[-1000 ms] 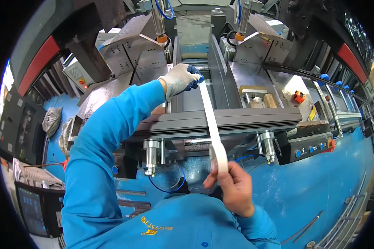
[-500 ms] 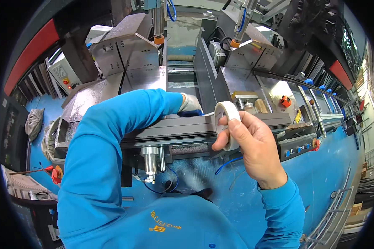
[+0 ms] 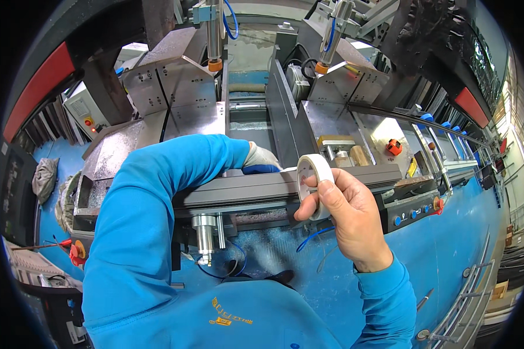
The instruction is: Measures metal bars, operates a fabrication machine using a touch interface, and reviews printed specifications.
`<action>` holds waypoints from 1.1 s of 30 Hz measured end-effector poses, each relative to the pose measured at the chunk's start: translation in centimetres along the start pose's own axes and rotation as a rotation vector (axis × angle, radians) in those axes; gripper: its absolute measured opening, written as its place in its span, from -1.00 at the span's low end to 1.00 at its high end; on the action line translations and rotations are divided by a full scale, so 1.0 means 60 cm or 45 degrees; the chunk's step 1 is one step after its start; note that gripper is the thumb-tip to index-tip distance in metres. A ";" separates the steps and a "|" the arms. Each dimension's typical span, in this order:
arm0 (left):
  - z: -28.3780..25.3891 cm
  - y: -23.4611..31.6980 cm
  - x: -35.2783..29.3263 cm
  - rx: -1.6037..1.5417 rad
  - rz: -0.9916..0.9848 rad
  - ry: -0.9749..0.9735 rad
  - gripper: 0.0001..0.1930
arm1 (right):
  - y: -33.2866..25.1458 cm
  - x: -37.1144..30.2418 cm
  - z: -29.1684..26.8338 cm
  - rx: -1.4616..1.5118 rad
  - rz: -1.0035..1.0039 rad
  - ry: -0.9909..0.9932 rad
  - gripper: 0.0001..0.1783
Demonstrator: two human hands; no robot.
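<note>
A roll of white masking tape (image 3: 322,174) is gripped in my bare right hand (image 3: 352,209), fingers through its core and thumb on its side. The roll stands on edge just at the near side of a long dark grey profile (image 3: 244,189), which lies crosswise in front of me. A short white strip runs left from the roll toward my left hand (image 3: 262,158). That hand wears a white and blue glove and reaches over to the profile's far side; its fingers are mostly hidden, so their grip does not show.
Metal machine plates (image 3: 186,84) rise on both sides, with upright cylinders (image 3: 214,35) above. An orange tape measure (image 3: 394,147) lies on the right bed. A button panel (image 3: 413,212) is at front right, and a metal cylinder (image 3: 205,238) hangs below the profile.
The whole view has shifted slightly. Both hands keep nearly the same places at the profile, and the tape roll stays in my right hand.
</note>
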State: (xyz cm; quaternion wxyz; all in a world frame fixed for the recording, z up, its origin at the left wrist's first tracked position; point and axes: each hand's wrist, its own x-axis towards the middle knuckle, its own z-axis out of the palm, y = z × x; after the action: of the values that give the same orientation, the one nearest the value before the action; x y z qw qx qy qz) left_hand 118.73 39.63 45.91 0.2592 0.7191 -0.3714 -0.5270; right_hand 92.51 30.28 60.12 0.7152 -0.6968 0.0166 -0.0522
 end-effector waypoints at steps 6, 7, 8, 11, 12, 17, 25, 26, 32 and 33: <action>-0.024 0.013 -0.015 -0.070 0.074 -0.041 -0.30 | -0.001 0.000 -0.003 0.042 -0.007 -0.009 -0.64; -0.029 0.014 -0.021 -0.102 0.081 -0.022 -0.27 | -0.001 -0.001 -0.003 0.057 -0.007 -0.016 -0.64; -0.033 0.014 -0.031 -0.135 0.088 -0.001 -0.25 | -0.002 -0.003 -0.002 0.072 -0.007 -0.024 -0.64; -0.031 0.019 -0.057 -0.233 0.104 0.042 -0.19 | -0.002 -0.012 -0.006 0.126 0.008 -0.053 -0.67; -0.029 0.019 -0.066 -0.266 0.105 0.051 -0.17 | -0.001 -0.017 -0.007 0.156 0.018 -0.063 -0.68; 0.047 0.059 -0.169 0.510 0.250 0.200 -0.21 | 0.026 -0.064 0.003 0.240 0.111 -0.002 -0.72; 0.109 0.072 -0.188 1.064 -0.019 0.507 -0.36 | 0.202 -0.147 0.034 0.194 0.174 0.216 -0.68; 0.108 0.073 -0.182 1.065 -0.010 0.510 -0.40 | 0.229 -0.153 0.031 0.203 0.193 0.228 -0.72; 0.108 0.067 -0.180 1.019 0.029 0.523 -0.51 | 0.353 -0.152 0.025 0.081 0.333 0.272 -0.80; 0.107 0.067 -0.180 1.009 0.034 0.532 -0.53 | 0.373 -0.149 0.023 0.035 0.359 0.276 -0.80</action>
State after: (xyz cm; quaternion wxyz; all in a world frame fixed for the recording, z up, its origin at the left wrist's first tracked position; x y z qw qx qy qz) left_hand 109.76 46.07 53.09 0.0400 0.8491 -0.4935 -0.1840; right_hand 84.91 33.02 37.40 0.7188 -0.6682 0.1903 -0.0263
